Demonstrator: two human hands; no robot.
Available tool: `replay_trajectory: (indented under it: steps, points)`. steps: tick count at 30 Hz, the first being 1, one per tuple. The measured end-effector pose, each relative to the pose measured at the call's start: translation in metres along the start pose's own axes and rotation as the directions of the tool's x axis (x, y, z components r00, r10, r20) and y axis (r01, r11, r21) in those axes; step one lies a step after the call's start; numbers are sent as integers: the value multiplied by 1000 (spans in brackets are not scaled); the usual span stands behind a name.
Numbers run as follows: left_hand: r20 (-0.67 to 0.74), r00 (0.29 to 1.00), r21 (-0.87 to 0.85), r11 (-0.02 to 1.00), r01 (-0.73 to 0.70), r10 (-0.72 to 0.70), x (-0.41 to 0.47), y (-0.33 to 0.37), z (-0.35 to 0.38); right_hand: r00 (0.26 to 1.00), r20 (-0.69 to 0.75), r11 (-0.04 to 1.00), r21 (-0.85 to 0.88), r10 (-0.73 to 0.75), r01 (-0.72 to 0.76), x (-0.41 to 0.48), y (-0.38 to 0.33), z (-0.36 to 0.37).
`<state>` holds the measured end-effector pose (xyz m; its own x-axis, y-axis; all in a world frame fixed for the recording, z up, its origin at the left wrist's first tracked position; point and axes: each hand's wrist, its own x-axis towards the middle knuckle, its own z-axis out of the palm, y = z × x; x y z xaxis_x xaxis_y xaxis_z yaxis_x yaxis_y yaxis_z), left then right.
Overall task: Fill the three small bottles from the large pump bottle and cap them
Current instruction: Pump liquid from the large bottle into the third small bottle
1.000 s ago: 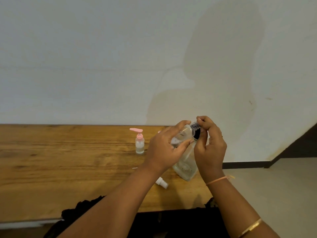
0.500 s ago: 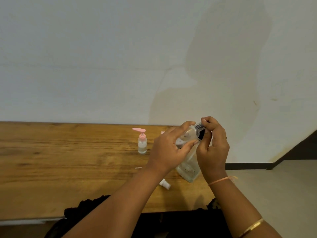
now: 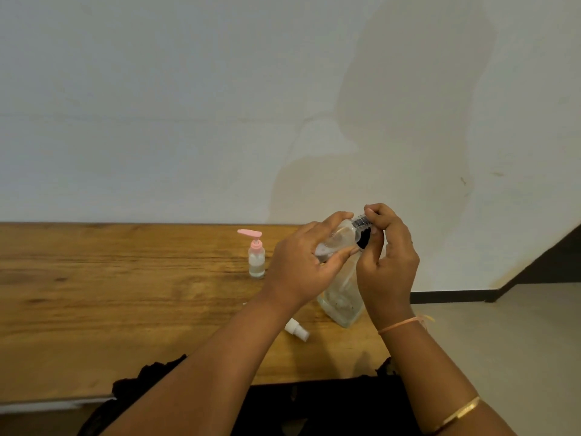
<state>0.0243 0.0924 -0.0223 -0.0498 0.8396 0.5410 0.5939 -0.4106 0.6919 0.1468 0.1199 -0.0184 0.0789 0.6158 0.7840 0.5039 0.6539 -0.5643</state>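
1. White plaster wall (image 3: 188, 121) fills the upper half and carries a soft shadow of the person. A long brown wooden table (image 3: 110, 309) butts against it. Beige floor (image 3: 518, 341) and dark skirting (image 3: 452, 296) show at right.
2. Left hand (image 3: 301, 265): fingers and thumb are curled round a small clear plastic bottle (image 3: 341, 239). The bottle is held in the air over the table's right end, tilted, neck pointing up and to the right.
3. Right hand (image 3: 390, 262): fingertips pinch a black ribbed cap (image 3: 361, 234) at that bottle's neck. Cannot tell whether the cap is seated or loose, since the fingers cover the joint.
4. Large clear bottle (image 3: 342, 300) has its base on the table directly under both hands, near the right end. Its top is hidden behind the hands. The body looks to be leaning slightly, and the fill level is not readable.
5. Small clear bottle with a pink pump top (image 3: 256, 256) stands upright on the table, left of the hands and apart from them, towards the wall side. The pump head is fitted, spout pointing left.
6. White spray cap (image 3: 297, 330) lies on its side on the table, near the large bottle's base and just beside the left forearm.
7. Orange thread band (image 3: 402, 324) is on the right wrist, with a gold bangle (image 3: 456, 415) further up that forearm.
8. Black fabric (image 3: 151, 379) runs along the table's near edge at the bottom.
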Motion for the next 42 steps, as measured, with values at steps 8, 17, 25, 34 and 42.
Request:
replay_trajectory:
  steps: [8,17,25,34,42]
  points:
    - [-9,1000,-22,999,27,-28,-3,3,2,1000,14,998,48,27,-28,-1,-1,-2]
    - [-46,998,4,999,-32,32,0,0,1,1000,-5,1000,17,-8,8,2,-2,0]
    - [-27,1000,-41,999,6,-7,-5,2,3,1000,8,1000,23,-17,17,-3,1,-1]
    - [-57,998,-7,1000,-30,30,-3,3,0,1000,4,1000,15,-1,1,2,-6,-1]
    - [-24,999,-58,998,29,-31,-5,4,6,999,36,1000,-3,2,-2,-1,2,-3]
